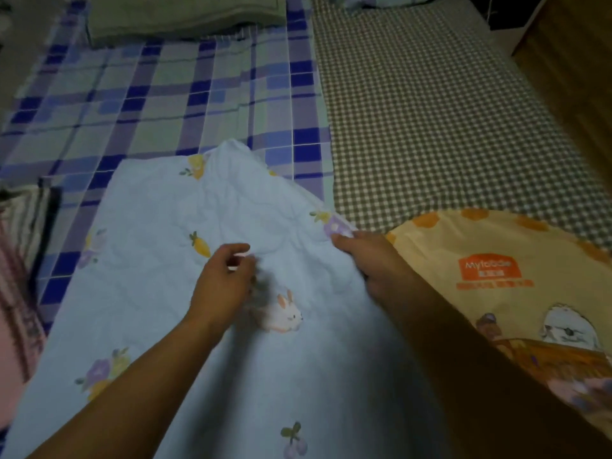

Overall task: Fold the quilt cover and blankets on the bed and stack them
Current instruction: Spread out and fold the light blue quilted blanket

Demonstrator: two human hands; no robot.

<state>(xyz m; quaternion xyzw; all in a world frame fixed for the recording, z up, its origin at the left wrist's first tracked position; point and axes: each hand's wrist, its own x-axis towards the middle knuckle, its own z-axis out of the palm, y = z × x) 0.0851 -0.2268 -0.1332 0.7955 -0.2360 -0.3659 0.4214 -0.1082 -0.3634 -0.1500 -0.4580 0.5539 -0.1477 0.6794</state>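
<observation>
Folding pale-blue rabbit-print blanket [159, 293], spread on plaid sheet [165, 104] | right hand [371, 263] clamps its right edge | left hand [225, 283] fingers curled mid-cloth, grip unclear | judged soft, light, quilted, limp | best taken at corners and hems.

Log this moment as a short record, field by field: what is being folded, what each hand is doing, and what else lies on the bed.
item in work: light blue quilt printed with rabbits and carrots, spread on the bed
right hand: right hand grips the quilt's right edge
left hand: left hand over the quilt's middle, fingers curled; whether it pinches cloth is unclear
under it: blue plaid sheet
beside it: brown gingham sheet
far end: folded green blanket
near right: yellow cartoon-print cover
</observation>
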